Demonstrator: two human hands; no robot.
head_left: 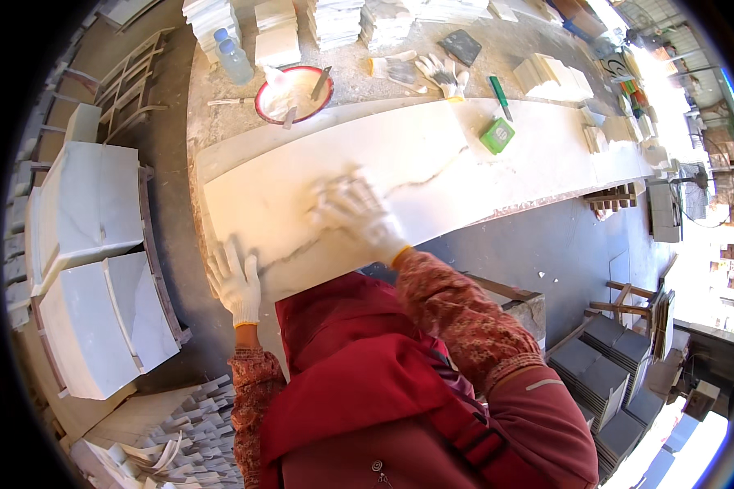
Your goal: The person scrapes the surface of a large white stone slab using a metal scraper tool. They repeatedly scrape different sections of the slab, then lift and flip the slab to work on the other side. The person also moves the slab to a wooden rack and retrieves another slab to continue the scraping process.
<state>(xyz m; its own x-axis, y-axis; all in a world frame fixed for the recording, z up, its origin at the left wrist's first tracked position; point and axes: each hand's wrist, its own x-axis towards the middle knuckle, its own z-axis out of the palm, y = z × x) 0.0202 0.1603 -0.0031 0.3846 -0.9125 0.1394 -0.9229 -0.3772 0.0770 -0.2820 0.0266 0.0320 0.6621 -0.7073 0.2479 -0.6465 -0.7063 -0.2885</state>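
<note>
As the slab (302, 171) lies across the table (220, 125), the left hand (236, 281), fingers apart, rests at its left end, apparently to steady it, while the right hand (362, 215), blurred, is at its middle, whether gripping anything I cannot tell.

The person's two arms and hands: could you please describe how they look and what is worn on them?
The left hand and the right hand wear whitish work gloves; the right one, blurred by motion, has a yellow-orange cuff edge. Both forearms have mottled red-and-beige sleeves. The right upper sleeve is plain dull red with a short pale strip.
</note>
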